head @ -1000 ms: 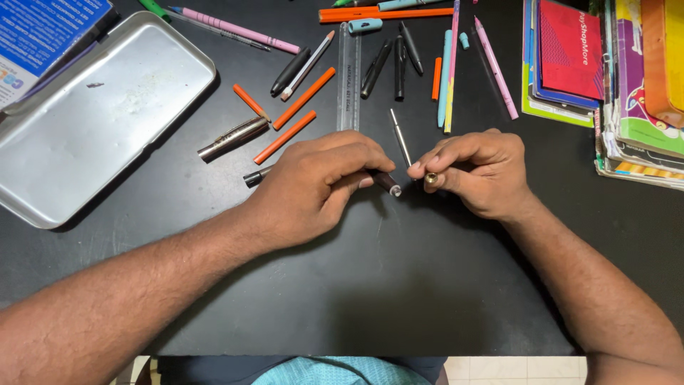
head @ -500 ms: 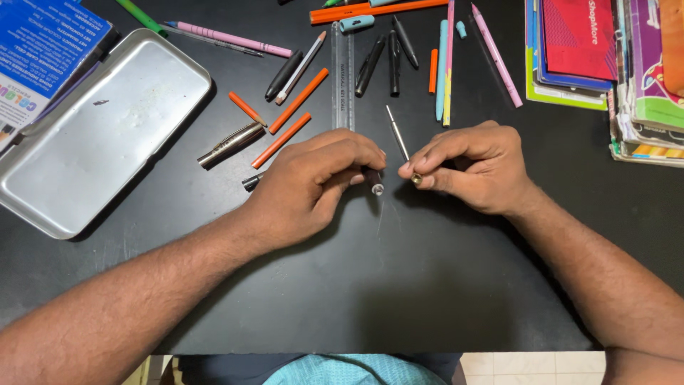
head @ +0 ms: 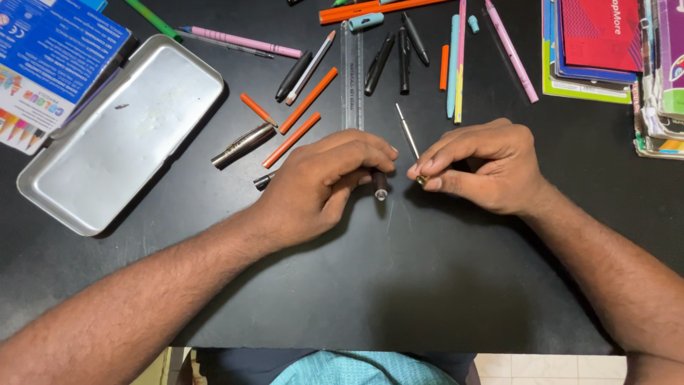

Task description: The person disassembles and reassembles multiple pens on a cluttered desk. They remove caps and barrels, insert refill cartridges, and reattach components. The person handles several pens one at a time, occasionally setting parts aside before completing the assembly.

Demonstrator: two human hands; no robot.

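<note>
Head view, left hand: my left hand is curled shut around a dark pen barrel, whose open end pokes out past the fingertips toward the other hand.
Head view, right hand: my right hand pinches a thin metal refill at its lower end, thumb and forefinger closed together on it; a small brass-coloured tip shows at the pinch, and the rod slants up and away from the grip.
Gap between grips: the barrel mouth and the refill tip are near each other but apart (I cannot tell from here how well they line up).
Risk 1: I judge the refill could slip or bend, since only 2 fingertips hold a long rod at 1 end.
Risk 2: a dropped small part could be hard to find against the black table.
Beyond the left grip: a silver pen section, 2 orange sticks and a black cap piece lie close to my knuckles, so a sweep of that wrist would scatter them.
Beyond both grips: a clear ruler lies just past the fingertips, with black pen parts and pastel pens further off.
Far left: an open metal tin, well apart.
Far right: stacked booklets, well apart.
</note>
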